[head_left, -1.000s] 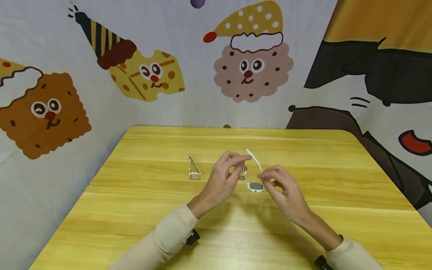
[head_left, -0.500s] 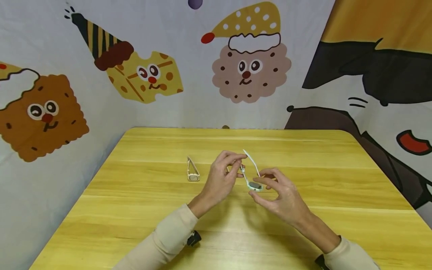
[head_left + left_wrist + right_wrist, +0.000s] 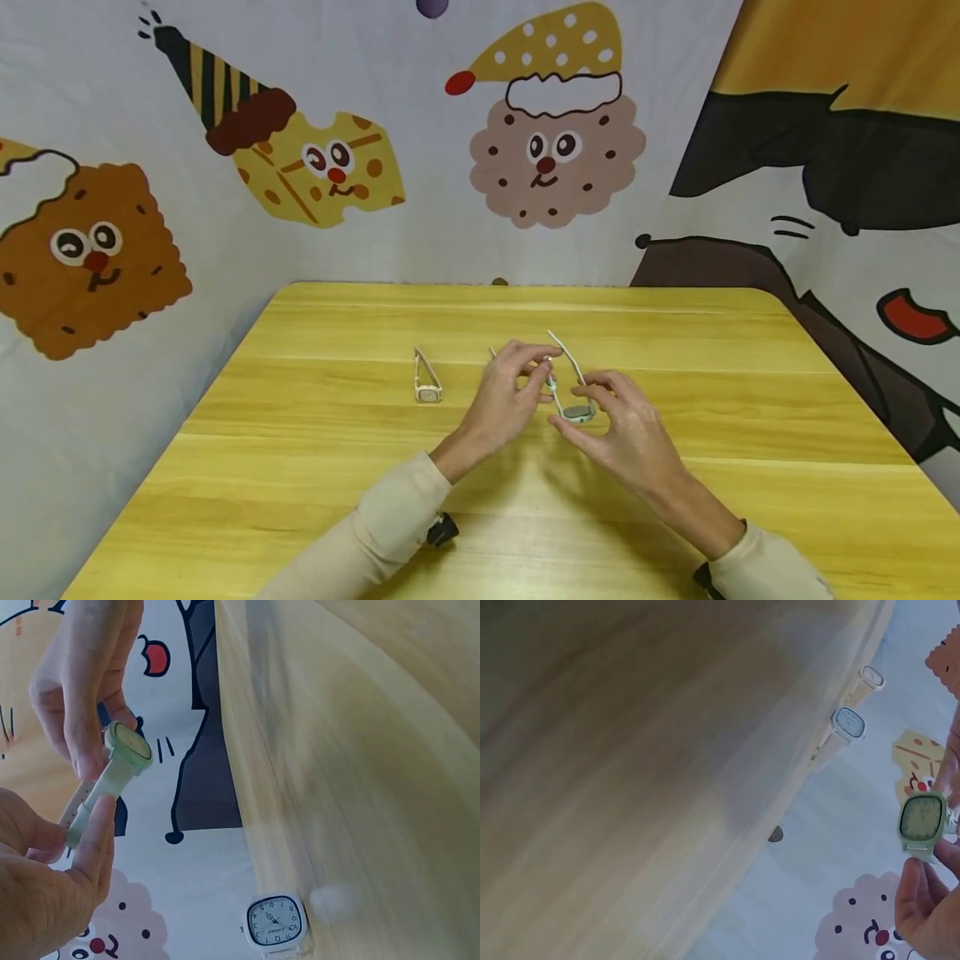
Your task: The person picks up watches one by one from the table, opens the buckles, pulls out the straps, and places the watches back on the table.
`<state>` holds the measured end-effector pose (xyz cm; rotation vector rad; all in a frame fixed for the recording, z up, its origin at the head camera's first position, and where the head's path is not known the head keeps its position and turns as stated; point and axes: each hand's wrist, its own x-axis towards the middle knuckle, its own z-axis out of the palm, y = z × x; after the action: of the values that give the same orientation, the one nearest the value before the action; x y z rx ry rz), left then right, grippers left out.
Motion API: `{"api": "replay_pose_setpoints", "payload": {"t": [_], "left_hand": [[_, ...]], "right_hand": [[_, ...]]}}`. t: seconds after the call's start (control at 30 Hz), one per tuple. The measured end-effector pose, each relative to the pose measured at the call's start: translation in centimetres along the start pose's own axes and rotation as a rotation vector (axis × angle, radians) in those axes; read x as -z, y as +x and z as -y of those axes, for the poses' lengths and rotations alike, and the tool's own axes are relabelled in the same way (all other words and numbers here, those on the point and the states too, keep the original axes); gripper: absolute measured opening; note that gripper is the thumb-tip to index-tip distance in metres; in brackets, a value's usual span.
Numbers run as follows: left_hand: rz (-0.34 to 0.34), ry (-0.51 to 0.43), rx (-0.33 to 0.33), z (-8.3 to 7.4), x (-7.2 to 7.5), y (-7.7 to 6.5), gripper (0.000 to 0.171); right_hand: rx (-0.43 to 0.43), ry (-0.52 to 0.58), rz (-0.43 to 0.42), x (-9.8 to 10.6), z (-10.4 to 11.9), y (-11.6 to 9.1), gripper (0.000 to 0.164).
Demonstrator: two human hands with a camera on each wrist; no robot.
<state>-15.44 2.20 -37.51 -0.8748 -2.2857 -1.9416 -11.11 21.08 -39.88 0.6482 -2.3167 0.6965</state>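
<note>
A pale green watch (image 3: pixel 577 412) with a squarish case is in the air between my hands, its strap undone and one free end pointing up. My left hand (image 3: pixel 513 387) pinches the strap near the buckle, thumb against fingers, also in the left wrist view. My right hand (image 3: pixel 630 429) holds the watch at its case, thumb at the near edge and fingers by the strap's base. In the right wrist view the watch dial (image 3: pixel 922 818) faces the camera. A white watch (image 3: pixel 276 922) stands on the table, mostly hidden behind my left hand in the head view.
A beige watch (image 3: pixel 428 393) stands on the wooden table (image 3: pixel 337 500) left of my left hand, its strap looped behind it. A cloth wall (image 3: pixel 435 167) with cartoon figures hangs behind the table's far edge.
My right hand has shifted from pinching the strap on its right side to holding the case, with the thumb at the near edge. Both hands and the watch have moved slightly right.
</note>
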Motion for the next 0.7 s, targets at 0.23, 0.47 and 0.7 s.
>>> {"api": "replay_pose_setpoints", "payload": {"t": [0.23, 0.47, 0.7], "left_hand": [[-0.001, 0.108, -0.026, 0.2, -0.8, 0.1, 0.024], [-0.043, -0.003, -0.007, 0.4, -1.3, 0.2, 0.023], [-0.066, -0.089, -0.001, 0.4, -1.8, 0.7, 0.021]], "right_hand": [[0.029, -0.079, -0.053, 0.0, -0.1, 0.3, 0.032], [0.026, -0.108, -0.038, 0.4, 0.0, 0.5, 0.046], [-0.016, -0.052, -0.033, 0.6, 0.1, 0.6, 0.026]]}}
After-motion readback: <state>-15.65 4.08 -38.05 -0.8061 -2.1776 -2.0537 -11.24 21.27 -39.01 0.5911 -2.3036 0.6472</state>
